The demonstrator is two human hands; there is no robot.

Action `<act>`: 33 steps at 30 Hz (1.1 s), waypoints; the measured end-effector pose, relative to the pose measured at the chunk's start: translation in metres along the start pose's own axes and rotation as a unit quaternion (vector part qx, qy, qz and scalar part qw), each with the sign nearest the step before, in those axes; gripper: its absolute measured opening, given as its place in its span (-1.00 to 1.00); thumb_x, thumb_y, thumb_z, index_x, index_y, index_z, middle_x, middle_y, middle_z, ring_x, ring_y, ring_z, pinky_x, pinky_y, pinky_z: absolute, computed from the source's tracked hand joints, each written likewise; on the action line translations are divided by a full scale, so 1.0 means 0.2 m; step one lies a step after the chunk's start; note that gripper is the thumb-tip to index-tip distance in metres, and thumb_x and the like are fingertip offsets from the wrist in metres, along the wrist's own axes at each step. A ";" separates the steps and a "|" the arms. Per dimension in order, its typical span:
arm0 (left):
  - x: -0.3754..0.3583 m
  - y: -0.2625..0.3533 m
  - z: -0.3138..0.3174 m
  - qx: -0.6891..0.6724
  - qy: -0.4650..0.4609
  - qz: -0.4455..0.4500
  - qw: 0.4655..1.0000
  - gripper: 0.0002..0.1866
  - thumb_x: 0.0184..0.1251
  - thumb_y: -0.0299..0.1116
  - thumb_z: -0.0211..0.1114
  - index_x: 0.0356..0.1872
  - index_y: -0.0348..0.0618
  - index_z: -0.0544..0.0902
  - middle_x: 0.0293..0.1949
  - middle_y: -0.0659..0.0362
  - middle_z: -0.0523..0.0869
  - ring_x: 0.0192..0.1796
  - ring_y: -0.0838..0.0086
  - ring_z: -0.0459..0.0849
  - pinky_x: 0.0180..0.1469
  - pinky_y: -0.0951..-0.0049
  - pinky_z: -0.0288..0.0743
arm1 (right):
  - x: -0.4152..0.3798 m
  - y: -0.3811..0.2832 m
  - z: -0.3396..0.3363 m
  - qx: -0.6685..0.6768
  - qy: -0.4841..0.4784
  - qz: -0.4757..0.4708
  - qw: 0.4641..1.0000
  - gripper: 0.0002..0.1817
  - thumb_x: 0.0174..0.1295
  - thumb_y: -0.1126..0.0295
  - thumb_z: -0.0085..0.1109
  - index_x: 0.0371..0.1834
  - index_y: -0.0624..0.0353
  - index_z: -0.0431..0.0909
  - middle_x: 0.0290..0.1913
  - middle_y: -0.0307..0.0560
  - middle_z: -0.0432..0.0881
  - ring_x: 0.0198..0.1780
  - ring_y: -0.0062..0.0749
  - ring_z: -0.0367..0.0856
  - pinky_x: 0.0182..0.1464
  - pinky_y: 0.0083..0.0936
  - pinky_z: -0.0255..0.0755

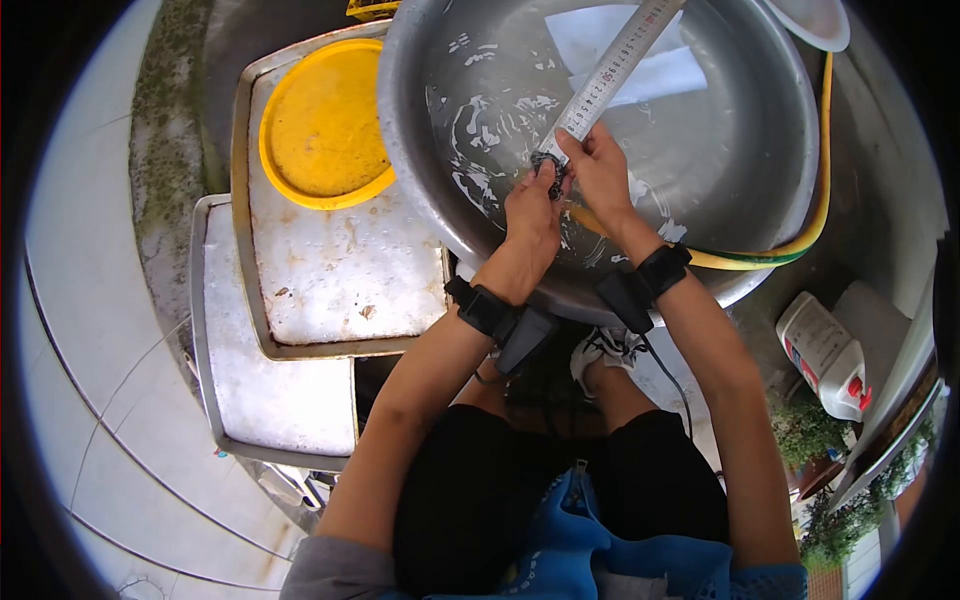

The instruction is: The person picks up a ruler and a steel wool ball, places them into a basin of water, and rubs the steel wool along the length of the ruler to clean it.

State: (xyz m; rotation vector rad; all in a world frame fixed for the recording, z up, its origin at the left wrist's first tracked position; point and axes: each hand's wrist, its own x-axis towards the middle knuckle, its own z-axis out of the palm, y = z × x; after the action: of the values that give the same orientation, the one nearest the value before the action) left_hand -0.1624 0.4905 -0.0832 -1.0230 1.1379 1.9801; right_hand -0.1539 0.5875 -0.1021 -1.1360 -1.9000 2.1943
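A long steel ruler [615,72] slants up and away over a large metal basin [410,130] of water. My right hand [602,180] is closed on the ruler near its lower end, thumb lying along its face. Just beside it, my left hand [533,212] presses a dark, tangled scouring pad [548,166] against the ruler's near end; the fingers beneath are partly hidden. Under the ruler's far part, a white sheet-like piece [660,78] lies in the water. A yellow hose [760,260] passes over the basin's near rim, its end by my right wrist.
Left of the basin, two worn metal trays [340,290] overlap, with a round yellow lid [325,125] on the upper one. A white jug with a red cap [825,355] lies at the right near some plants [815,435]. A pale dish [815,18] shows at the top right.
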 end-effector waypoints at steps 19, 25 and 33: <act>0.22 0.26 -0.10 0.115 0.028 0.030 0.993 -0.68 0.50 -0.25 0.26 0.07 -0.21 0.45 0.02 0.16 0.57 0.00 0.42 0.60 0.04 0.32 0.60 | -0.01 -0.01 -0.05 0.012 -0.071 0.054 0.996 -0.78 0.39 0.32 0.24 -0.02 0.18 0.60 -0.34 -0.28 0.65 -0.41 -0.68 0.49 -0.32 -0.65 0.41; -0.01 0.14 -0.11 0.134 -0.045 0.045 0.989 -0.67 0.46 -0.29 0.31 0.06 -0.16 0.41 -0.01 0.17 0.59 -0.01 0.46 0.61 0.06 0.38 0.63 | -0.01 -0.02 -0.03 0.038 -0.060 0.037 0.997 -0.79 0.40 0.30 0.23 -0.04 0.17 0.60 -0.33 -0.28 0.65 -0.39 -0.68 0.50 -0.32 -0.64 0.42; 0.20 0.15 -0.08 0.177 0.041 0.225 0.957 -0.72 0.43 -0.37 0.34 -0.01 -0.19 0.45 -0.10 0.18 0.62 -0.09 0.56 0.60 -0.11 0.46 0.57 | -0.04 0.01 -0.05 -0.019 -0.057 0.042 0.997 -0.77 0.41 0.29 0.22 -0.01 0.19 0.59 -0.30 -0.27 0.66 -0.34 -0.69 0.52 -0.28 -0.62 0.44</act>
State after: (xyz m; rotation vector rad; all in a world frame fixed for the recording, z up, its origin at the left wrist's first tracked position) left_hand -0.2011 0.4698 -0.1101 -0.7037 1.8241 1.9687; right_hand -0.1429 0.5919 -0.0998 -1.1398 -1.9819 2.3227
